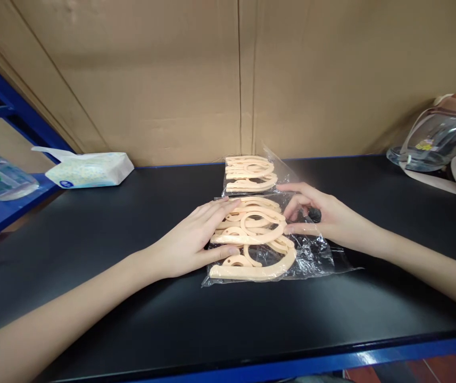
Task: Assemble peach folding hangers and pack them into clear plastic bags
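Note:
A clear plastic bag [311, 260] of cream folding hangers [255, 274] lies on the black table in front of me. My left hand [198, 234] rests on its left side, fingers stretched over the upper hangers and thumb spread lower down. At the bag's right side is my right hand [311, 207], with index finger extended, thumb apart and touching near the hangers' curved ends, other fingers partly bent. Behind this bag sits a second clear bag [285, 173] with more cream hangers [249, 170]; my right index fingertip reaches its near right edge.
A tissue pack [96, 169] stands at the table's back left, beside a blue metal frame [8, 106]. A clear jug with a brown lid and strap [435, 141] is at the back right. Cardboard [164, 80] walls off the table's [164, 319] rear.

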Available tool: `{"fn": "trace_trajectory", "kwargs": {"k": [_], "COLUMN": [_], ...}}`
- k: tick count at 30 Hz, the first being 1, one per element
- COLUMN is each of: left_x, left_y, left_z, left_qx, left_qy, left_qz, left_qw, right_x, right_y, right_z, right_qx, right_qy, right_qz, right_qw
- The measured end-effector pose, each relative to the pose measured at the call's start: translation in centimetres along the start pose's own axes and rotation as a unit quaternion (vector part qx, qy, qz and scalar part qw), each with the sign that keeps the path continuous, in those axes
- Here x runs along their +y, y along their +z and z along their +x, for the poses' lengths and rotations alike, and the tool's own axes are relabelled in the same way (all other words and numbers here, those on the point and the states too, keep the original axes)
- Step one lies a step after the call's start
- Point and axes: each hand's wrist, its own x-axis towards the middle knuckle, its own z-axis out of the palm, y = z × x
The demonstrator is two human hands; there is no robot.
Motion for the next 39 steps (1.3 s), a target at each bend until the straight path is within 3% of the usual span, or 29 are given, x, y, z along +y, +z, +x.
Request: {"fn": "trace_trajectory", "kwargs": {"k": [5,12,14,16,19,25,31,36,39], "left_x": [0.0,2.4,3.4,4.2,4.9,5.6,5.6,5.3,5.3], "left_y": [-0.3,-1.6,-1.7,-1.2,0.1,2.2,2.3,2.6,2.5], "left_z": [0.1,1.1,1.8,2.6,3.6,4.5,4.4,3.9,4.0], "left_qx": [-0.005,-0.017,-0.024,-0.029,-0.014,0.007,0.019,0.116,0.121], "left_qy": [-0.003,0.018,0.027,0.040,0.073,0.137,0.125,0.125,0.162], "left_qz": [0.009,0.039,0.042,0.040,0.027,0.026,-0.020,-0.089,-0.054], "left_qw": [1.000,0.999,0.998,0.998,0.997,0.990,0.992,0.981,0.978], "right_x": [0.1,3.2,3.6,3.5,2.5,0.3,0.3,0.9,1.2], "right_y": [-1.4,-5.5,-5.4,-4.8,-4.2,-3.2,-1.7,-1.2,-0.7], "right_z": [0.1,-0.4,-0.3,0.0,0.5,0.2,-0.1,-0.3,-0.4], "right_qx": [-0.030,0.007,-0.013,-0.035,-0.016,0.034,-0.003,-0.038,-0.025], "right_qy": [0.020,0.125,0.148,0.155,0.158,0.072,0.036,-0.013,-0.056], "right_qz": [-0.047,-0.186,-0.136,-0.006,0.136,0.213,0.251,0.180,0.106], "right_qw": [0.998,0.974,0.979,0.987,0.978,0.974,0.967,0.983,0.992]}}
